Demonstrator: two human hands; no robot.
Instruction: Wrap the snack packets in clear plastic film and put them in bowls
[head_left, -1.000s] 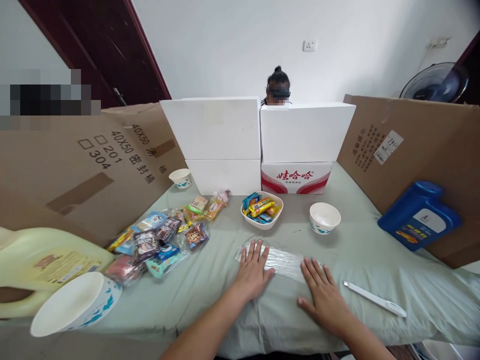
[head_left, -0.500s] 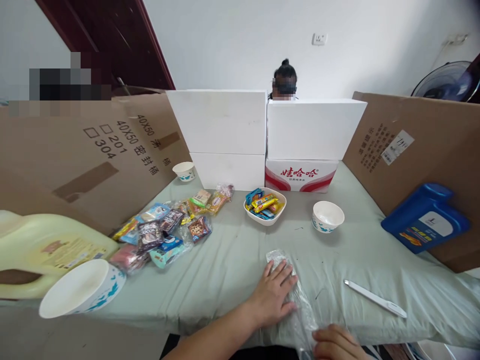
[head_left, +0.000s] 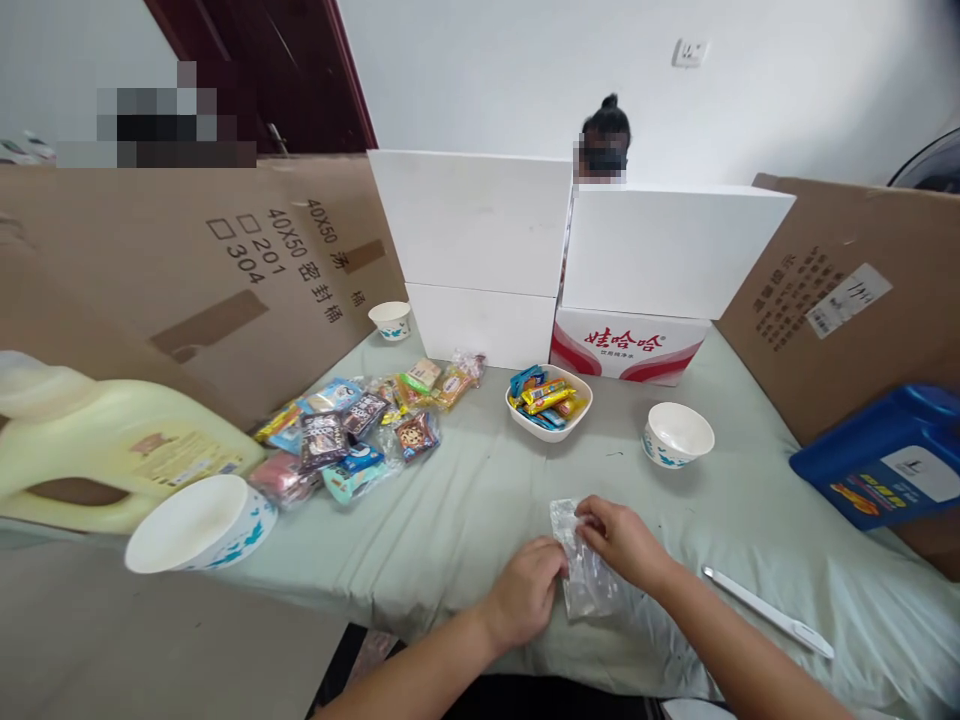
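Observation:
A clear, crinkled sheet of plastic (head_left: 589,590), which looks like a bag or wrap, lies on the cloth in front of me. My left hand (head_left: 529,590) is curled closed against its left edge. On the upper right side, my right hand (head_left: 615,540) pinches the plastic between thumb and fingers. Right of my right forearm rests a white utility knife (head_left: 772,612). Beyond my hands, a white bowl (head_left: 536,428) holds several blue and yellow snack packets (head_left: 551,395).
A white paper bowl (head_left: 677,435) stands right of the filled one. Wrapped snacks (head_left: 322,440) lie left, near a pale yellow jug (head_left: 172,430) and large bowl (head_left: 199,525). A blue bottle (head_left: 892,460) leans right. White boxes (head_left: 480,220) and cardboard (head_left: 285,270) form walls; a person sits behind.
The long plastic strip is now doubled over and shorter. My left hand went from flat on it to curled at its edge; my right hand moved up from the table's front edge.

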